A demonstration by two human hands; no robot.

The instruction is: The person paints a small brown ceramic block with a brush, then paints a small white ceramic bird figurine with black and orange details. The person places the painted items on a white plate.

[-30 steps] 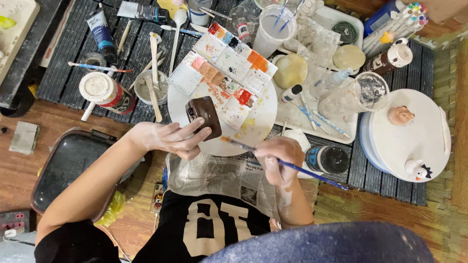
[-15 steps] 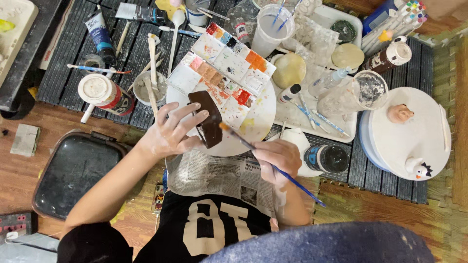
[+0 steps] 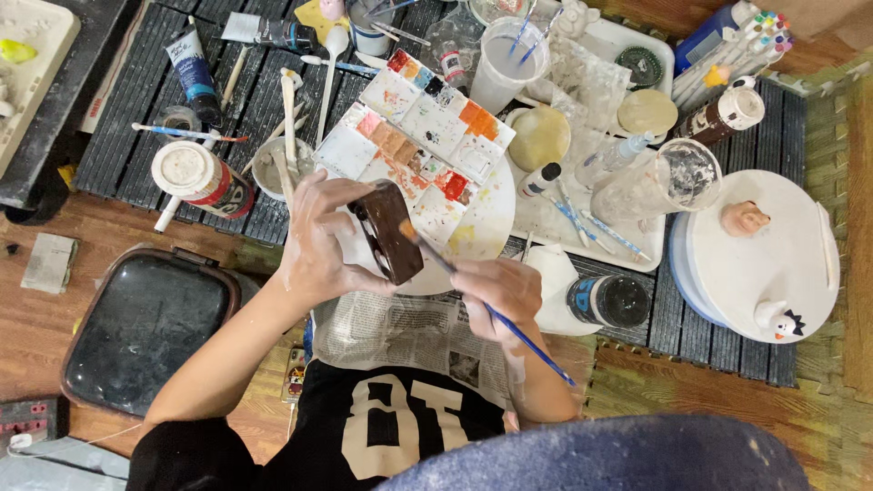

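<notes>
— Brush (image 3: 482, 305) in right hand (image 3: 498, 289), pinched, tip on brown piece (image 3: 389, 231); left hand (image 3: 320, 244) grips piece above palette (image 3: 418, 136).
— Risk?
— Possibly wet paint; fingers could smudge it.

So there's this small dark brown, boxy clay piece (image 3: 389, 232), glossy with wet paint, held up on edge over the white round plate, tilted a bit. The thin blue-handled paintbrush (image 3: 486, 305) slants across, its orange-tipped bristles touching the piece's right side, handle running down to the lower right.
</notes>
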